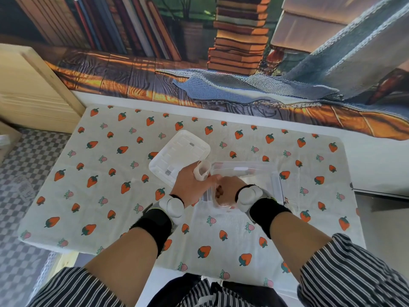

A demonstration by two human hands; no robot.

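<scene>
Strawberry-print cloth (110, 196) covers the table and fills the middle of the frame, with a printed backdrop of books (239, 41) and a blanket across the top. A pale wooden board (28, 85) stands at upper left. Centre frame, a clear box (254, 171) sits open on the cloth. Its lid (177, 151) lies flat just to the upper left, touching or overlapping the box's left end. The left hand (190, 187) has its fingers wrapped round a small white roll (202, 170), held upright right over the box's left edge. The right hand (228, 191) has its fingers curled tight round the box's near-left rim, knuckles close to the left thumb. Both wrists carry black bands with white pods, and striped sleeves (354, 273) sit at the bottom corners.
</scene>
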